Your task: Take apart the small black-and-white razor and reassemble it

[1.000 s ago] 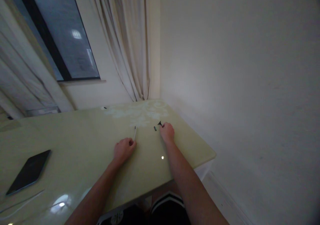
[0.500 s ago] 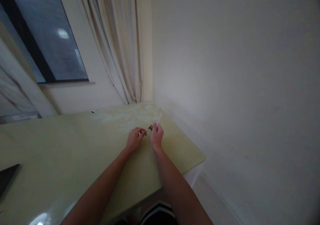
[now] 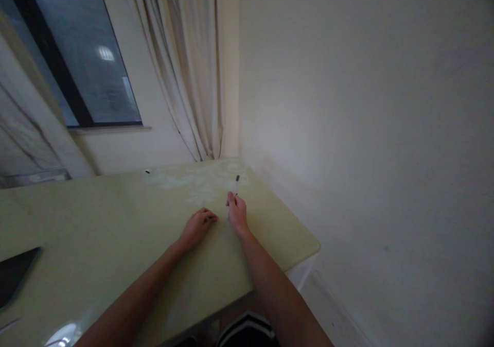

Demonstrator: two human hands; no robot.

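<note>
Nearest: dark cloth with white stripes [image 3: 249, 320] at the near edge of the worktop [image 3: 116, 223]. Off to the left lay a flat dark tablet [image 3: 17, 276], cut by the frame, with a bit of thin cable [image 3: 8, 325] in front of it.

Left hand [image 3: 199, 226] was low over the worktop, fingers bunched, tips close together; couldn't tell whether anything was pinched there. Right hand [image 3: 237, 210], just beside it and a little farther out, had its grip clamped on a thin pale stick [image 3: 236, 186], thumb uppermost. Stick ran up out of the fist, dark end away from the person, with a pale bit of it below the fingers. Judged light, stiff and smooth, maybe a bit slippery; best hold likely mid-shaft, clear of the dark end. Fragility unclear.

Farther: small dark piece [image 3: 147, 172] near the far edge, too small to identify. Behind that, curtain [image 3: 193, 69] and window [image 3: 77, 48]. No brands, labels or writing readable anywhere.
</note>
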